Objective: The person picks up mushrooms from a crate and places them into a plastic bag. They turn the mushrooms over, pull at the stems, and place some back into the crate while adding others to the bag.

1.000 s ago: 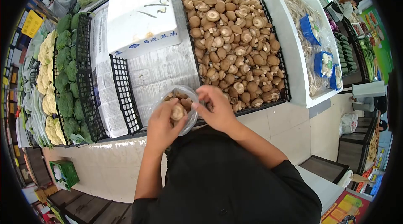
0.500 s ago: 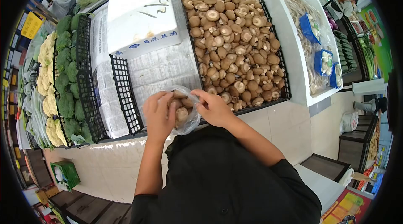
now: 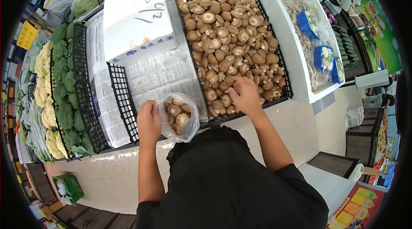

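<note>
A clear plastic bag (image 3: 193, 121) with several brown mushrooms (image 3: 177, 111) in it hangs in my left hand (image 3: 149, 121), whose fingers are closed on its left rim. The bag's mouth is spread wide and faces up. At the front of a crate heaped with shiitake mushrooms (image 3: 229, 36) is my right hand (image 3: 248, 97). Its thumb and forefinger are apart, their tips among the mushrooms. Whether its other fingers touch a mushroom is hidden.
A white foam box (image 3: 137, 14) stands on newspaper left of the mushrooms. Farther left are a black plastic crate wall (image 3: 123, 100), broccoli (image 3: 64, 87) and cauliflower (image 3: 43, 87). To the right, another foam box (image 3: 281, 44) holds blue-trayed packs (image 3: 324, 58).
My right hand has let go of the bag's rim and moved right onto the mushroom heap. My left hand keeps the bag, which is now wider at its mouth.
</note>
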Motion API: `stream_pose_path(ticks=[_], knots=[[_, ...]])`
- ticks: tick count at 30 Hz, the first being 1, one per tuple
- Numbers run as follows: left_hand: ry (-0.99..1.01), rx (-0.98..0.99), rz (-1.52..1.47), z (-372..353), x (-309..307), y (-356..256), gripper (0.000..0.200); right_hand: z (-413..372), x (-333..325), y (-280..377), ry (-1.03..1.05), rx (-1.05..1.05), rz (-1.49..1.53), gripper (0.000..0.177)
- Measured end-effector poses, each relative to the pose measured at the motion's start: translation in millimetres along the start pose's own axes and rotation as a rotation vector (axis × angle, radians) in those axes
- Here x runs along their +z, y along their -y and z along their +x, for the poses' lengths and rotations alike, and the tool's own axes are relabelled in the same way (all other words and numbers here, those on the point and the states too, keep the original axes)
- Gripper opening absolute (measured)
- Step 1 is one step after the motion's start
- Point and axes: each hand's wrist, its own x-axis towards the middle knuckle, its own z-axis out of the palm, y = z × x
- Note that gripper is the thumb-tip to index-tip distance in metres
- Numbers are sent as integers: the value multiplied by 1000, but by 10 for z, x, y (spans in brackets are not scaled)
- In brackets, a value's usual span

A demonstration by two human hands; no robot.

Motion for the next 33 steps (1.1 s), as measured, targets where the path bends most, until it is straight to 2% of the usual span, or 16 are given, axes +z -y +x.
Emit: stream_pose_path(ticks=[2,5,8,11,14,15,18,20,23,26,29,30,32,33], knots=[[0,-10,-19,15,-11,6,13,-12,31,-233,15,25,-317,27],[11,-2,-40,37,-29,2,14,-76,97,-281,136,57,-451,26],[-29,11,-21,38,-56,-13,17,-104,187,-309,78,5,-441,27],[-138,63,137,32,-122,-25,22,-110,116,-163,71,32,-340,26],[-162,32,39,23,-242,-169,28,-61,-23,41,-74,-159,-66,27],[-135,32,18,24,-297,-250,27,-53,-89,206,-91,-189,-21,34],[161,-117,-400,-40,-281,-450,27,-87,-129,616,-143,-291,277,39],[414,-205,-993,-90,-124,-632,36,-105,-97,838,-165,-443,270,37],[538,-195,-1244,-127,59,-845,49,-162,43,1064,-143,-606,247,40],[372,-145,-1062,-189,154,-847,56,-188,124,1153,-95,-680,280,41],[390,-143,-1032,-198,36,-808,54,-203,56,1183,-36,-655,403,35],[393,-134,-1027,-202,21,-792,53,-218,52,1167,-37,-601,450,34],[367,-42,-833,-199,11,-741,55,-257,65,1127,-42,-493,540,31],[353,5,-736,-176,-2,-750,56,-294,104,1127,40,-309,721,24]])
